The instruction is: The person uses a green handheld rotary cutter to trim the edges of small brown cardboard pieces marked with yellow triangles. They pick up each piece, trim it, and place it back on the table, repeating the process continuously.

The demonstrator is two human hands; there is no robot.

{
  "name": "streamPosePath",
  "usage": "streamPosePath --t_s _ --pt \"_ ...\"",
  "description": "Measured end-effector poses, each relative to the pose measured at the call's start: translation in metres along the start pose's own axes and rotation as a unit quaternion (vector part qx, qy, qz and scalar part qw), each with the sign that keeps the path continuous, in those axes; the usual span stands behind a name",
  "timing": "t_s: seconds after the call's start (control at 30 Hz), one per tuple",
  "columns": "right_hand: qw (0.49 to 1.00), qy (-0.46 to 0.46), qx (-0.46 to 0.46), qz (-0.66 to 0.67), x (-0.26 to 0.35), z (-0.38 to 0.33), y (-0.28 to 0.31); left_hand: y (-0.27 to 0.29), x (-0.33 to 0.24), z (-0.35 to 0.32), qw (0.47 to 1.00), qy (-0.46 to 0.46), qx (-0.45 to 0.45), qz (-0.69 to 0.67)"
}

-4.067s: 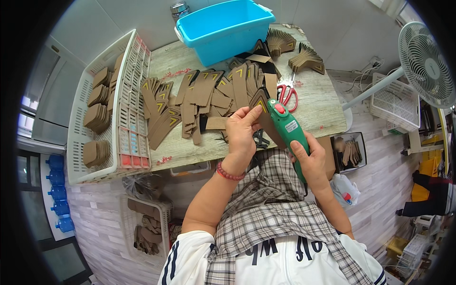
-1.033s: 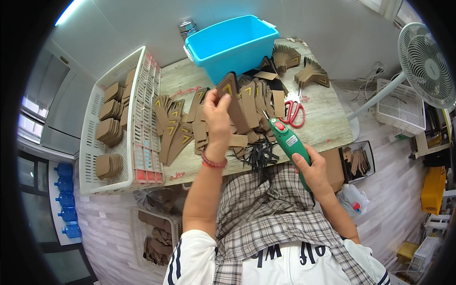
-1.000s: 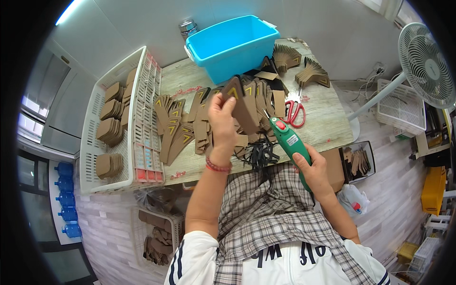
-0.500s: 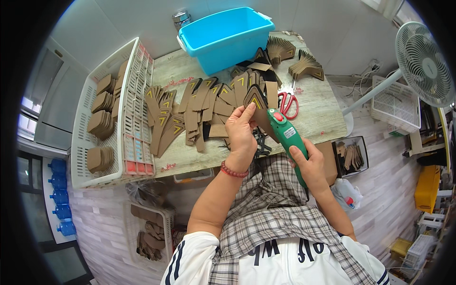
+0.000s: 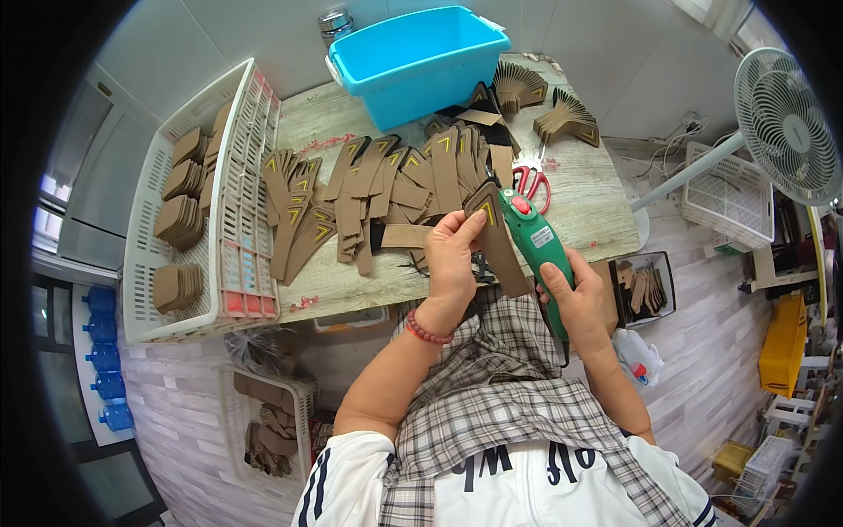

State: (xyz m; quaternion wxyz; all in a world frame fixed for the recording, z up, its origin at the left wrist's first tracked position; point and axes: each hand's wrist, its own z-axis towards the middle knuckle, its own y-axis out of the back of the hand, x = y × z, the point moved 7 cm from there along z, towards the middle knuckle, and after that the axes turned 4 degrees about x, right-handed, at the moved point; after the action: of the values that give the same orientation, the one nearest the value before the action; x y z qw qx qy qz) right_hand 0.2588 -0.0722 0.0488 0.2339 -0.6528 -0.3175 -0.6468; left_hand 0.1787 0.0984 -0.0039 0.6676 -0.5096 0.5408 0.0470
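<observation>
My left hand [image 5: 450, 259], a red bead bracelet on its wrist, pinches a brown strip [image 5: 500, 255] near its pointed end, which bears a yellow chevron and a dark edge. My right hand [image 5: 575, 299] is wrapped round a green handheld power tool [image 5: 539, 239] with a red button. The tool's head lies close beside the strip's edge; whether they touch I cannot tell. Behind my left hand, many similar strips [image 5: 356, 198] lie in overlapping heaps on the table [image 5: 580, 206]. Red-handled scissors [image 5: 533, 189] rest just beyond the tool.
A blue tub [image 5: 413, 66] stands at the back. White crates flank the scene: a tall one [image 5: 246, 189] at the left holds stacked brown pieces, another [image 5: 307, 413] sits on the floor. Fanned strips [image 5: 566, 121] lie at the far right, near a white fan [image 5: 784, 123].
The strip's pointed end has come slightly lower and nearer to me, and more of its length now shows left of the tool. Both hands have kept their grip.
</observation>
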Motion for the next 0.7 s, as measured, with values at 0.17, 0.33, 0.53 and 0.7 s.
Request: streamPosePath --t_s 0.17,0.33,0.53,0.7 --pt "1.000 -0.001 0.007 0.009 0.001 -0.003 0.001 0.002 -0.019 0.002 0.999 -0.031 0.013 0.036" --pt "1.000 0.003 0.022 0.008 0.002 -0.003 0.001 0.006 -0.034 0.004 0.992 -0.070 0.032 0.100" --pt "0.999 0.005 0.037 0.007 0.003 -0.004 0.000 0.006 -0.044 0.006 0.984 -0.091 0.053 0.141" --pt "0.999 0.003 0.034 0.005 0.003 -0.005 0.000 0.004 -0.049 0.006 0.981 -0.094 0.060 0.162"
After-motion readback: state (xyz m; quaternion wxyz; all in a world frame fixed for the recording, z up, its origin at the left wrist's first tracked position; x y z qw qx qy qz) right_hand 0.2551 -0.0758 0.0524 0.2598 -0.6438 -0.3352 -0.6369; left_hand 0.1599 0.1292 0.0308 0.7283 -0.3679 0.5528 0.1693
